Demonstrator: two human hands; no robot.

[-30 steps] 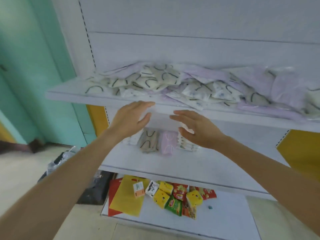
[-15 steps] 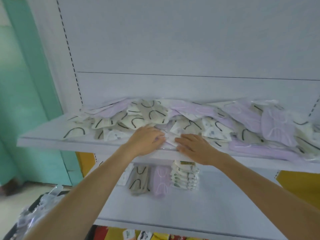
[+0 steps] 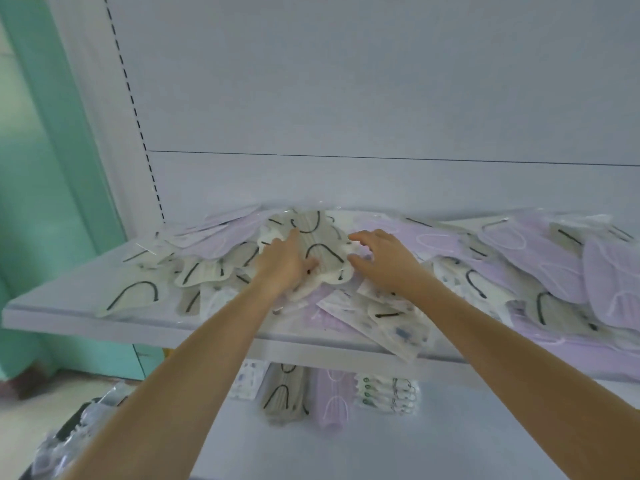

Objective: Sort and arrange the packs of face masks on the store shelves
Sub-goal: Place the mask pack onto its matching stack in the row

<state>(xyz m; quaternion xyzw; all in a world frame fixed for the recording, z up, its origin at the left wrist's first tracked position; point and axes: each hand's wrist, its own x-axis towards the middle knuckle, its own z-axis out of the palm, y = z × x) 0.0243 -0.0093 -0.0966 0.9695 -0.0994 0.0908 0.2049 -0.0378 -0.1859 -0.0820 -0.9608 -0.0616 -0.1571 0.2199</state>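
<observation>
We press our left hand (image 3: 282, 268) flat on the grey pack (image 3: 320, 252), right hand (image 3: 384, 263) spread empty beside; raking may tip the overhanging pack (image 3: 398, 336) off the shelf (image 3: 69, 289)

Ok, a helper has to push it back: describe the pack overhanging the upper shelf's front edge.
Look at the upper shelf, strewn with mask packs. At its front edge, below the right hand, lies a clear pack holding a white mask with blue print. It alone juts cornerwise past the edge; its neighbours lie on the shelf.
</observation>
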